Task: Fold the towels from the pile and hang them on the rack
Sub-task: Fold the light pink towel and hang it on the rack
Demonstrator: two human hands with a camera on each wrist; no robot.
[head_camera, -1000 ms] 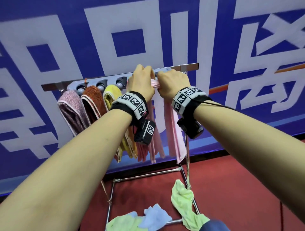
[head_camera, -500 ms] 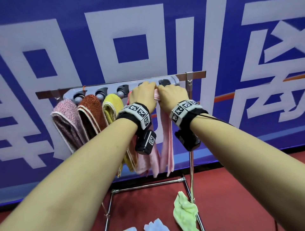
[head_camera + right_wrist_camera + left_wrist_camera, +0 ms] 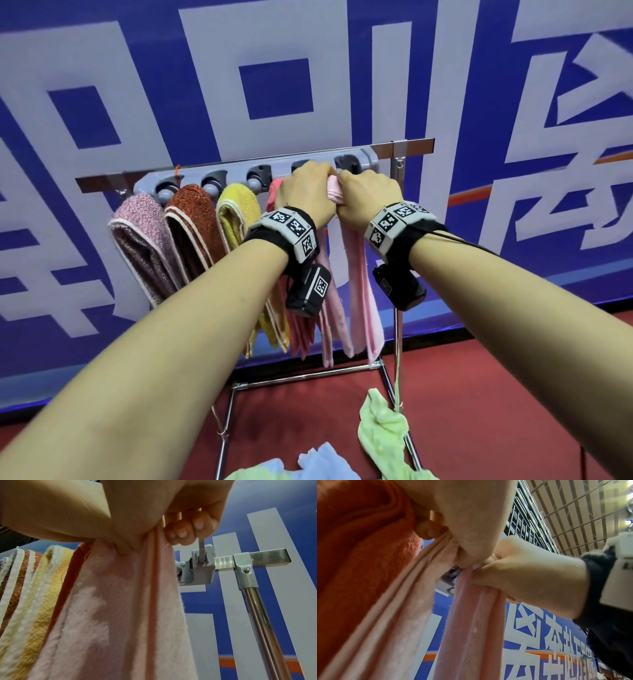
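A folded light pink towel (image 3: 359,284) hangs from the top of the metal rack (image 3: 416,145), by the grey hook strip (image 3: 368,158). My left hand (image 3: 305,192) and right hand (image 3: 368,195) both grip its bunched fold (image 3: 334,190) just below the rightmost hooks. In the left wrist view the pink towel (image 3: 467,622) drops in two strands from both fists. The right wrist view shows the pink towel (image 3: 109,608) under my curled fingers (image 3: 181,531), beside the grey hook strip's end (image 3: 202,566). Mauve (image 3: 140,246), rust (image 3: 193,226), yellow (image 3: 236,212) and coral (image 3: 275,192) towels hang to the left.
A blue and white banner (image 3: 274,85) stands behind the rack. On the red floor (image 3: 496,394) lie a green towel (image 3: 383,431), draped on the rack's lower bar, and a light blue towel (image 3: 322,462). The rack's right post (image 3: 260,622) is close to my right hand.
Both hands, still holding the pink towel's fold, have sunk slightly from the rail's level to just below the hook strip. The view has tilted up, so less of the floor pile shows.
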